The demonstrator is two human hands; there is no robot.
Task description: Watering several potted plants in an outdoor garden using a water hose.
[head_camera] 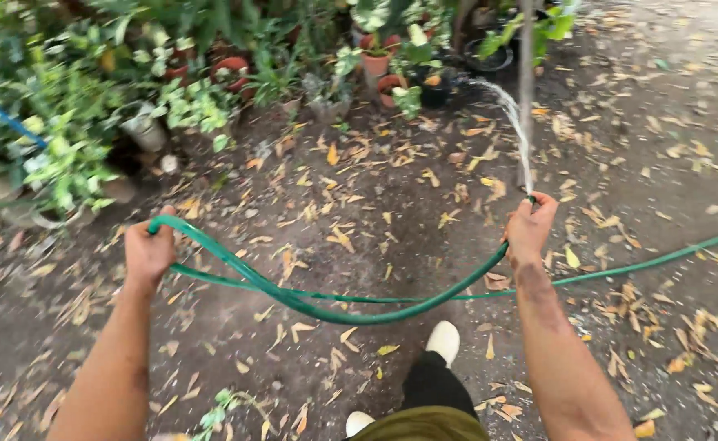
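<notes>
At the bottom centre of the frame, a white shoe (443,340) and a dark trouser leg (430,382) are seen on the bare ground (375,188), with a second white shoe tip (357,422) lower left of it. Both forearms are stretched forward from the lower corners. The left hand (148,251), at the middle left of the frame, is closed around a bend of the green hose (326,310), its fingers (160,215) wrapped fully about it. From there the hose is slung in a low loop across the centre of the frame and up to the right hand (529,229), at the middle right, where the end is gripped in a closed fist. A thinner-looking run of the same hose is trailed off to the right edge. A water jet (515,122) is thrown from the right hand toward the upper centre. Dry leaves (342,237) are scattered over the ground. Farther off, along the upper left and top, potted plants (375,57) and leafy shrubs (65,131) are ranged, and a thin pole (526,82) is stood just beside the jet.
</notes>
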